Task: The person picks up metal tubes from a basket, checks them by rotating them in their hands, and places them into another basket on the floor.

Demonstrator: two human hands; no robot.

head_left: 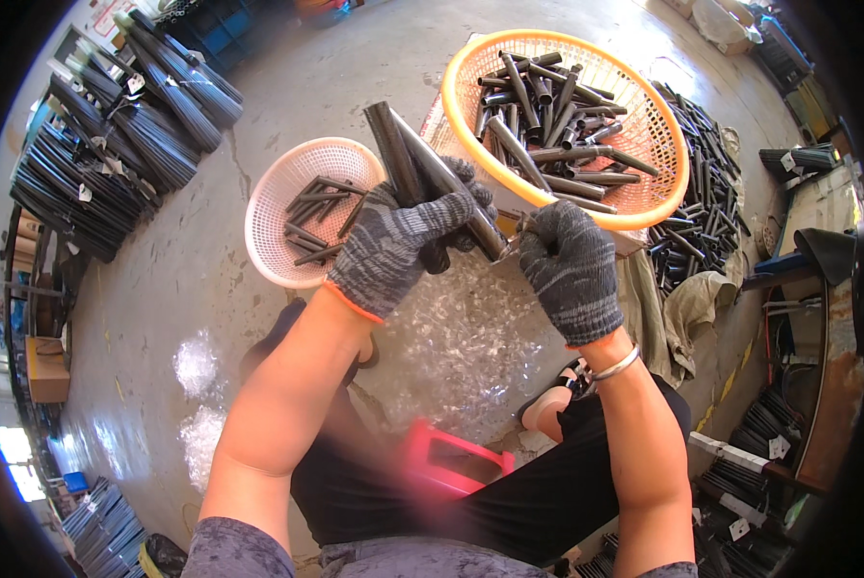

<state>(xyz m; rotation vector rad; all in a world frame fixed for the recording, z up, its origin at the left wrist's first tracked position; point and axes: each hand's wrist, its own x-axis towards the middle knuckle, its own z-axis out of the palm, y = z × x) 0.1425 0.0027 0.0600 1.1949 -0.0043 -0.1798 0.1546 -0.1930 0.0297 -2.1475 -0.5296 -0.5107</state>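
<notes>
My left hand (385,249), in a grey knitted glove, is closed around two dark tubes (397,149) lying side by side and tilted, their upper ends up and left. The lower end of one points toward my right hand (571,270), gloved alike. Its fingers are pinched together at that end, on a small shiny bit too unclear to name. An orange-rimmed basket (680,135) of short dark tubes stands beyond my right hand. Left of my left hand, a smaller pale pink basket (263,255) holds several thin dark tubes.
Clear plastic scraps (451,352) litter the floor between my feet. A pink stool (465,458) shows under my legs. More short tubes (697,193) are heaped on a cloth (697,313) at the right. Bundles of long dark rods (152,144) stand far left.
</notes>
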